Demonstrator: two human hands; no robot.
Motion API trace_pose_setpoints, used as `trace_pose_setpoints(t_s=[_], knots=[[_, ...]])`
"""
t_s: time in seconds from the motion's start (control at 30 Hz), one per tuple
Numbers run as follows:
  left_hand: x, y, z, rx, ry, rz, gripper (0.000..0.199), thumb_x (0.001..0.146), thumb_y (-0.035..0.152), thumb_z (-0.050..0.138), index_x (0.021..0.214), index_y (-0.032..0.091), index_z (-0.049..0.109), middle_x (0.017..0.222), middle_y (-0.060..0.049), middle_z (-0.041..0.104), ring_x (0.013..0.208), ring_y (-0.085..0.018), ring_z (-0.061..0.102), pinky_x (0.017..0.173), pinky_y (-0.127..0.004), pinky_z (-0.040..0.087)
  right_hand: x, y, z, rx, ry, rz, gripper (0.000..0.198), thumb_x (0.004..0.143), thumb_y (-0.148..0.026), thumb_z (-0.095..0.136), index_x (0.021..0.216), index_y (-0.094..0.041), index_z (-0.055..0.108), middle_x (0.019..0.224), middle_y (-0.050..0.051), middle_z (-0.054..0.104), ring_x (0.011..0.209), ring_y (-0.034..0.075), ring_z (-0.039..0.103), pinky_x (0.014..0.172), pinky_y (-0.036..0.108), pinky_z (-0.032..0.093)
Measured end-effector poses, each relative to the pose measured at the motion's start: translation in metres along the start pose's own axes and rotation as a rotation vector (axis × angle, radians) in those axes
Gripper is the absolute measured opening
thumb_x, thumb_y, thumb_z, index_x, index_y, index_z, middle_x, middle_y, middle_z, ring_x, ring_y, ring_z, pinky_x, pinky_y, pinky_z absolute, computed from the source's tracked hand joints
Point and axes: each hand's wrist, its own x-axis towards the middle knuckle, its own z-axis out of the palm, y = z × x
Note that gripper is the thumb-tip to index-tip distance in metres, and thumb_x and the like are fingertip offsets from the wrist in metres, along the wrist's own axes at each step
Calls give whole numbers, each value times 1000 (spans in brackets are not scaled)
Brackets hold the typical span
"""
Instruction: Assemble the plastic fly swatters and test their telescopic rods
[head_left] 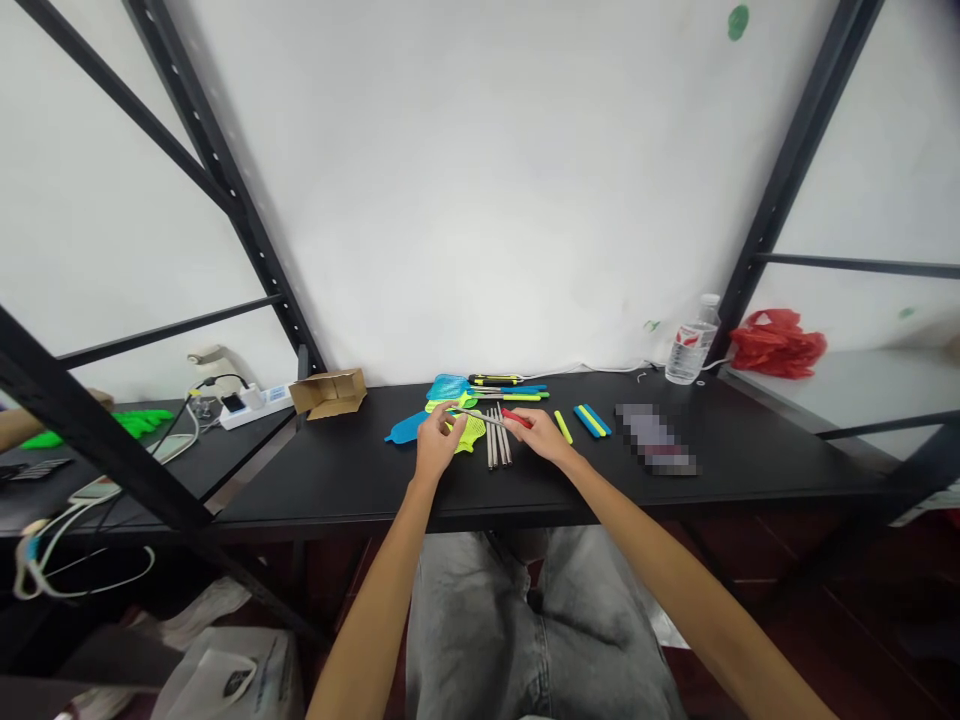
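At far left, a co-worker's forearm [19, 425] beside green gloves [139, 422]; next, a white power strip [255, 408], then an open cardboard box [330, 393] near the wall [480, 200], perhaps set there to leave room on the black table [337, 480]. Near the middle, blue swatter heads [407, 429] and yellow-green swatter heads [469, 435] in a loose, overlapping pile, seemingly grouped by kind. In front of these, the left hand [437, 437], thumb and fingers closed on the left end of a thin metal rod [480, 413], likely for steadying. Rod held between both hands, long axis nearly crosswise, left end pointing left and slightly away toward the wall. Underneath, several loose rods [492, 450] side by side, running front to back, perhaps lined up for easy picking. At the right end, a red handle [517, 419] clamped in the right hand [546, 437], probably for firm control; cannot tell any join between rod and handle. Further right, a single yellow tube [563, 427], then blue and yellow tubes [592, 420] laid parallel, apparently within easy reach; then a blurred patch [656, 438], too obscured to name. Behind, an upright water bottle [690, 350] near the shelf post [810, 140], and beyond, a red plastic bag [776, 342].
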Motion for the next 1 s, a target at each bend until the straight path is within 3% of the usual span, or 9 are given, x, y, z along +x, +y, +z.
trace_pose_setpoints(t_s=[0.17,0.27,0.4,0.53,0.8,0.9,1.0], knots=[[2,1,3,-263,-147,-124,39,77,53,71,93,18,62,71,-3,68,44,-10,53,40,-21,38,-1,-4,1,-3,-44,4,45,91,-60,51,71,-19,55,62,-3,48,59,13,42,58,25,30],[4,0,5,-388,-164,-171,41,76,53,72,91,18,58,78,-6,71,54,-16,66,44,-22,46,0,-1,1,-2,-27,26,47,92,-60,50,71,-19,58,61,-3,49,59,13,43,59,25,32],[9,-10,2,-490,26,-203,41,76,50,73,93,18,53,82,-6,71,67,-21,73,49,-23,51,0,8,-3,12,95,91,47,95,-58,44,94,-17,67,60,-2,53,58,14,47,60,26,36],[13,-22,-5,-515,237,-206,41,75,49,73,94,18,53,81,-5,71,72,-21,73,52,-24,53,-3,14,-8,-7,166,97,49,95,-55,44,118,-17,63,61,-4,53,58,14,49,61,27,39],[13,-26,-6,-477,261,-200,38,76,47,71,94,19,54,80,-3,70,72,-20,73,53,-24,53,-6,17,-7,-164,95,72,44,97,-53,42,111,-23,70,71,0,64,63,17,57,62,28,42],[13,-28,-6,-472,262,-196,37,76,47,71,94,19,55,79,-3,69,71,-19,72,52,-24,52,-6,21,-7,-219,85,53,40,96,-51,45,111,-25,72,93,4,74,79,22,65,73,32,48],[14,-30,-6,-474,268,-195,38,75,47,72,93,18,55,75,-2,68,69,-19,71,51,-23,51,-5,26,-7,-224,90,46,37,95,-48,49,113,-26,73,111,6,74,100,27,67,87,37,50]])
